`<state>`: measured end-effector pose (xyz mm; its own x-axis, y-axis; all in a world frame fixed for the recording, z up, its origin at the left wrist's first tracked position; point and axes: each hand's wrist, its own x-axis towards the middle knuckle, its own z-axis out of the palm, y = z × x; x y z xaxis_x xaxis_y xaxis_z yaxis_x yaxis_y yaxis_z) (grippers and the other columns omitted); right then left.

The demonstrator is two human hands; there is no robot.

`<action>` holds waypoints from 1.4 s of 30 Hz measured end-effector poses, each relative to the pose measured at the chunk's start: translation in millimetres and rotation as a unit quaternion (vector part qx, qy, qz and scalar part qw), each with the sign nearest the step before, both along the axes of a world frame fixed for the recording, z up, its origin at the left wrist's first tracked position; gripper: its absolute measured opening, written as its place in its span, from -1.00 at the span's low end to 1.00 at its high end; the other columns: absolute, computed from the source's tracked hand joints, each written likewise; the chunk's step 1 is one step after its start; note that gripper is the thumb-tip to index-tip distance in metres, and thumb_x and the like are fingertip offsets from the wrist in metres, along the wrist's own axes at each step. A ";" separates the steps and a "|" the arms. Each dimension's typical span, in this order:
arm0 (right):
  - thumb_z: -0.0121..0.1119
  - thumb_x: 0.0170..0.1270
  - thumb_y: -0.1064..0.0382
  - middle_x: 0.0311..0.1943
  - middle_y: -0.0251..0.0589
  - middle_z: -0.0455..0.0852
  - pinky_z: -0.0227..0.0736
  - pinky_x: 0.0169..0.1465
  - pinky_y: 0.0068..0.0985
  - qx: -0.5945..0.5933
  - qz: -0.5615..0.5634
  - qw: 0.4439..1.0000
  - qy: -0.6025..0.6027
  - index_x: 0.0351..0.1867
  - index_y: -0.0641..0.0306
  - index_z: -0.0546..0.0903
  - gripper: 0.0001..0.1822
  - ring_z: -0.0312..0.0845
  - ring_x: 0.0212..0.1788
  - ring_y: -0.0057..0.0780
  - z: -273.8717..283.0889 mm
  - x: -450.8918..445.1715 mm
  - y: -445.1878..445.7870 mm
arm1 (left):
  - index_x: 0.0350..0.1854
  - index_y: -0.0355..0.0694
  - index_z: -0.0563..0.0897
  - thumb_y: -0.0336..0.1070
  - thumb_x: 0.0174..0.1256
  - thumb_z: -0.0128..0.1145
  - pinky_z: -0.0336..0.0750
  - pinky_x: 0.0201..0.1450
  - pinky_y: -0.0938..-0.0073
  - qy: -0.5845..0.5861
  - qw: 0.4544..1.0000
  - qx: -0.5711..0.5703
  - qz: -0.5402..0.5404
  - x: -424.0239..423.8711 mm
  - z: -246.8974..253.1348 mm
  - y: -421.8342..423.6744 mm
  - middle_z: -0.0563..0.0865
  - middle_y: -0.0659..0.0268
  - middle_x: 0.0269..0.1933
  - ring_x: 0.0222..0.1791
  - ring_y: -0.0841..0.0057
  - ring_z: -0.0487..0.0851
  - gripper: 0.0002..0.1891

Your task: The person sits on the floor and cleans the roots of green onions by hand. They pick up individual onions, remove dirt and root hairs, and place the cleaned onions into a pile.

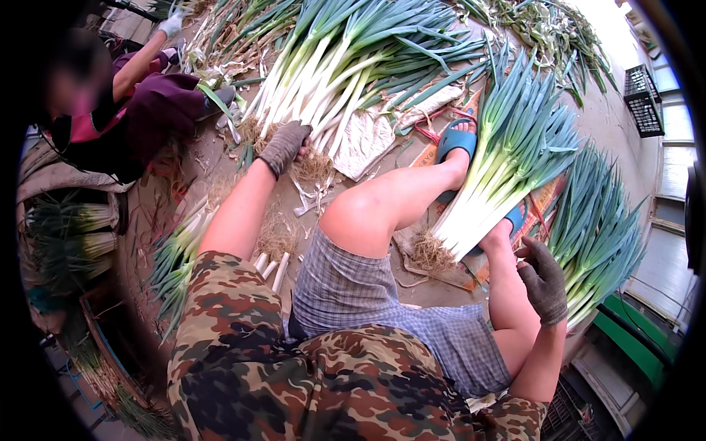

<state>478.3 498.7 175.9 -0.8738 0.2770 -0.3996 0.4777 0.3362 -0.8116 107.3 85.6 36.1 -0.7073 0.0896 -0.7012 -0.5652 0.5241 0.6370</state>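
Note:
My left hand (pixel 286 148), in a dark fingerless glove, is at the root ends of a large pile of long green onions (pixel 331 71); its fingers curl near the roots, and whether they grip a stalk is hard to see. My right hand (pixel 543 281), gloved alike, is raised beside my right shin with its fingers apart and nothing in them. Between my feet a bundle of green onions (pixel 491 165) lies with its roots towards me. Another bundle (pixel 595 231) lies beyond my right hand. A white cloth-like sheet (pixel 364 143) is under part of the pile.
Another person (pixel 160 105) sits at the upper left, one gloved hand raised. More green onions (pixel 182 242) lie by my left arm. Leaf waste (pixel 551 33) covers the floor at the top. A black plastic crate (pixel 643 101) stands at the right; bundled onions (pixel 71 237) are at the far left.

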 end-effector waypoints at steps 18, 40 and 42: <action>0.13 0.45 0.18 -0.05 -0.17 0.62 0.54 0.06 -0.46 -0.631 0.033 0.773 0.054 0.32 0.35 0.33 -0.49 0.60 -0.01 -0.44 -3.3 -112.9 -208.3 | -0.13 -0.14 0.44 0.25 0.47 -0.02 0.17 -0.67 0.70 -0.321 0.771 0.546 0.066 319.6 182.8 -27.6 0.29 0.48 -0.60 -0.73 0.70 0.19 -0.52; 0.22 0.37 0.23 -0.20 -0.16 0.76 0.72 -0.10 -0.46 -0.091 -0.265 0.958 0.066 0.01 0.34 0.60 -0.72 0.74 -0.19 -0.39 -63.5 -65.8 58.7 | -0.14 -0.28 0.62 -0.12 0.50 0.07 0.46 -0.47 0.46 -0.021 0.964 0.184 -0.192 354.2 4.5 179.7 0.60 0.31 -0.51 -0.57 0.55 0.54 -0.71; 0.25 0.36 0.22 -0.22 -0.15 0.77 0.73 -0.16 -0.49 -0.057 -0.275 0.959 0.031 -0.02 0.36 0.63 -0.72 0.75 -0.25 -0.41 -88.5 -71.5 79.2 | -0.14 -0.32 0.63 -0.11 0.49 0.06 0.50 -0.37 0.35 0.058 0.960 0.154 -0.227 361.4 -66.1 201.7 0.63 0.21 -0.48 -0.50 0.43 0.60 -0.68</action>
